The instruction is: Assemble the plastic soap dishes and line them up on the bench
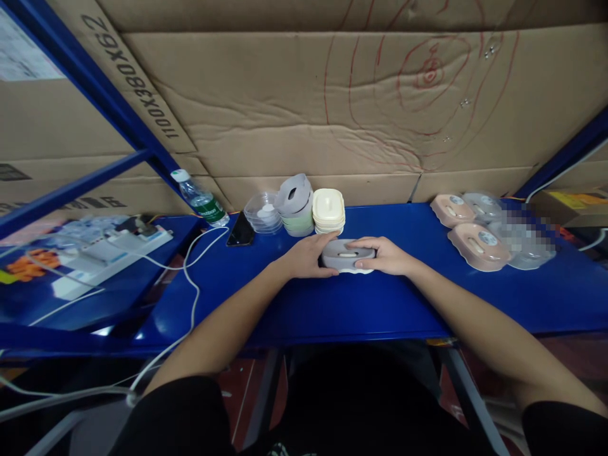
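Observation:
A small grey box (348, 248) with a light oval piece on top and a cream lower edge rests on the blue table. My left hand (311, 256) is curved round its left side, thumb at the near edge. On the right side, my right hand (386, 256) grips it with the fingers on top and the thumb near the front. Just behind stand a stack of cream lids (329, 209), a stack of grey and green parts (295, 202) and a stack of clear round covers (263, 213).
A black phone (241, 229) and a water bottle (204, 201) are at the left, by a white cable (194, 285) and power strips (111, 263). Pink boxes (479, 247) and clear-covered ones stand at the right. Cardboard (285, 95) walls the back.

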`<state>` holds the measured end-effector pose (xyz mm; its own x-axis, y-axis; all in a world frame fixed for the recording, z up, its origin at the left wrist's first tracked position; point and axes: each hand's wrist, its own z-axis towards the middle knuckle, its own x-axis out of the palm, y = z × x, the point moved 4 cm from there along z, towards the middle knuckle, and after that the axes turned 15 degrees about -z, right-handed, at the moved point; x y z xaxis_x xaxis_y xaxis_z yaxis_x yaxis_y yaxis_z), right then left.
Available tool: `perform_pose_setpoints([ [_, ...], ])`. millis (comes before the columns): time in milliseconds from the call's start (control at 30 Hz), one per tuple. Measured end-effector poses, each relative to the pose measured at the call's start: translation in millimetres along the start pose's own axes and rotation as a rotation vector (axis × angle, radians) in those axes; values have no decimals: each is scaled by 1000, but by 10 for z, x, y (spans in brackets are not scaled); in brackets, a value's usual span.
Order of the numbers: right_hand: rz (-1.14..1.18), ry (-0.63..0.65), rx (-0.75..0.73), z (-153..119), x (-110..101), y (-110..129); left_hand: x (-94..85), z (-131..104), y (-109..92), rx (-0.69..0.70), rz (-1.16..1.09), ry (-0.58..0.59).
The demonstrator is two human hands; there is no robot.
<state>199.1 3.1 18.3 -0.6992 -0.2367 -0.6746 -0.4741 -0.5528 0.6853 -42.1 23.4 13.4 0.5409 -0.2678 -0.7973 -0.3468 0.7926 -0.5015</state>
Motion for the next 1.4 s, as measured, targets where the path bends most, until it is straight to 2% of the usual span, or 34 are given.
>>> perform_pose_setpoints([
  [133,71,-11,69,-1,-2,-17,9,-3,14,-11,20,-1],
  [200,74,-49,99,0,-44,-6,-18,-10,28,29,25,-23],
  [300,83,-129,133,2,-146,6,-89,-25,35,151,59,-144],
  [400,169,-174,192,2,-217,-34,-128,-37,29,218,141,-278],
  [500,326,-182,258,-2,-218,-93,-108,-49,2,261,248,-312],
  [600,435,-155,297,-8,-181,-111,-98,-71,-22,326,296,-314],
  [767,493,-82,323,-14,-143,-83,-82,-61,-71,372,287,-245],
  [900,536,-50,355,-10,-144,-76,-64,-20,-205,422,269,-322],
  [1000,546,-1,360,-16,-145,-65,-32,6,-239,399,258,-327],
  [1133,503,98,306,-43,-119,-58,-26,-9,-158,325,201,-310],
  [1200,404,20,268,-48,-145,-76,-48,-22,-106,273,135,-317],
  [1333,87,-263,219,-51,-256,-70,-88,-27,-62,183,24,-311],
  [1400,-2,-295,184,-44,-266,-29,-102,-28,-67,165,-19,-316],
])
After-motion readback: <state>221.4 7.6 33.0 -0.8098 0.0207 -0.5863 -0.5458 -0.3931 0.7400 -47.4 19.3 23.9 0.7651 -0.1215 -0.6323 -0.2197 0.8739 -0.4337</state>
